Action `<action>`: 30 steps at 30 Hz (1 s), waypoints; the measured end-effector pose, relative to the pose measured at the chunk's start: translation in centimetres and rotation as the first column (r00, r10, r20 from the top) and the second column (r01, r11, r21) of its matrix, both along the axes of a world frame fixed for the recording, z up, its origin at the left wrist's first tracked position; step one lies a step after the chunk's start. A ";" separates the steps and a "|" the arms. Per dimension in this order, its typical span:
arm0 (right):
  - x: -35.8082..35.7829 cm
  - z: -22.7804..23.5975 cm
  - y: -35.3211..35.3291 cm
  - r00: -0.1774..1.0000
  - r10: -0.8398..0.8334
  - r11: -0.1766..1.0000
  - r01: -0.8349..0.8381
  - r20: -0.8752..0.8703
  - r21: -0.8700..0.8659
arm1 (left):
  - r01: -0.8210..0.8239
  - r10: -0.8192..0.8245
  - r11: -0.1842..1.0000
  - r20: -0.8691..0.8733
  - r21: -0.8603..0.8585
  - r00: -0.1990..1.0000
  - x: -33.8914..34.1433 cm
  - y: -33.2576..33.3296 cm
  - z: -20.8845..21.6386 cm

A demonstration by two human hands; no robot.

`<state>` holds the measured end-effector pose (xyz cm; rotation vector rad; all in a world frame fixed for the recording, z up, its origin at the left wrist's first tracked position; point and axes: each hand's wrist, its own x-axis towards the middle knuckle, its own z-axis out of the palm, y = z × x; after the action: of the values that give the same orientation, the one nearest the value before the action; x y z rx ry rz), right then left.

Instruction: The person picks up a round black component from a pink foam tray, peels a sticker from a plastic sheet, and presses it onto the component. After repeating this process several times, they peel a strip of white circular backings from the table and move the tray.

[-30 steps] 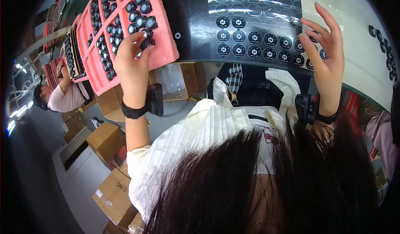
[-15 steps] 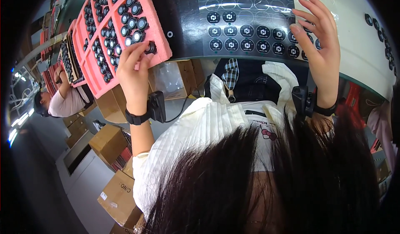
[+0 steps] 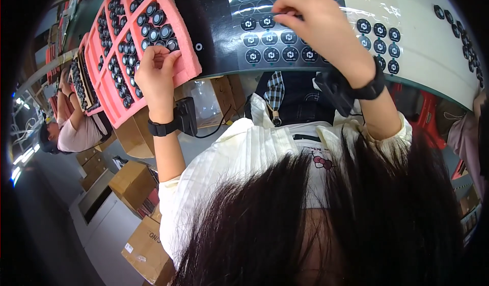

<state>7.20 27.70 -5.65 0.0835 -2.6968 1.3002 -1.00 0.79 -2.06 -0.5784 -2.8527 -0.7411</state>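
Both hands to begin with, in the head view: see the left hand (image 3: 155, 79) curled at the lower right compartment of the pink foam tray (image 3: 189, 64), thumb and bent fingertips drawn near each other just below the black caps (image 3: 159, 17). Cannot tell, from this angle, about any cap in that grip. Find the right hand (image 3: 323, 28) over the dark sheet (image 3: 247, 6), thumb and forefinger drawn into a narrow pinch beside the right-hand sticker of an upper row of 2. Can make out something dark at the pinch, but cannot confirm a sticker in hold. Look for the round stickers (image 3: 271, 54) in rows toward the sheet's near edge, with bare outlines farther off; notice too the printed discs (image 3: 380, 29) grouped on the pale surface (image 3: 423, 72), to the right of the right hand. For good handling, probably best to pinch a sticker by its very rim, keep fingertips off the printed face, and draw slowly at a low angle to avoid a crease. Keep the right wrist and its black strap (image 3: 372, 87) off the near rows. With the left hand, better to grip a cap by its sides and lift straight up, without nudging its neighbours.
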 end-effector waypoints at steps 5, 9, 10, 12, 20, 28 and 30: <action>-1.9 -2.2 -1.8 0.992 -0.033 0.985 0.053 -0.120 0.165 | -0.091 0.105 0.991 0.142 -0.101 0.984 0.1 0.0 0.6; -2.2 -3.2 -1.8 0.988 -0.052 0.983 0.077 -0.148 0.165 | 0.142 -0.218 0.927 -0.192 -0.347 0.957 0.4 0.8 1.8; -2.2 -3.3 -1.9 0.988 -0.054 0.988 0.075 -0.145 0.138 | 0.143 -0.219 0.927 -0.192 -0.346 0.956 0.3 0.8 1.8; -2.2 -3.3 -1.8 0.989 -0.062 0.994 0.074 -0.136 0.085 | 0.223 -0.279 0.921 -0.143 -0.320 0.950 0.3 0.6 1.5; -2.7 -2.4 -1.3 0.999 -0.017 0.996 0.013 0.052 0.085 | 0.251 -0.328 0.819 -0.063 -0.516 0.942 0.4 -0.2 0.3; -2.8 -1.1 -1.2 0.996 -0.051 0.996 0.044 0.079 0.078 | 0.448 -0.453 0.830 0.066 -0.332 0.889 1.4 5.5 2.4; -2.9 -1.2 -1.4 0.999 -0.032 0.993 0.026 0.043 0.116 | 0.505 -0.490 0.835 0.123 -0.219 0.863 1.0 6.4 2.6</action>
<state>4.28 26.33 -6.84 0.0283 -2.7981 1.1510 0.00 7.20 0.58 -1.4001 -2.8880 -0.4652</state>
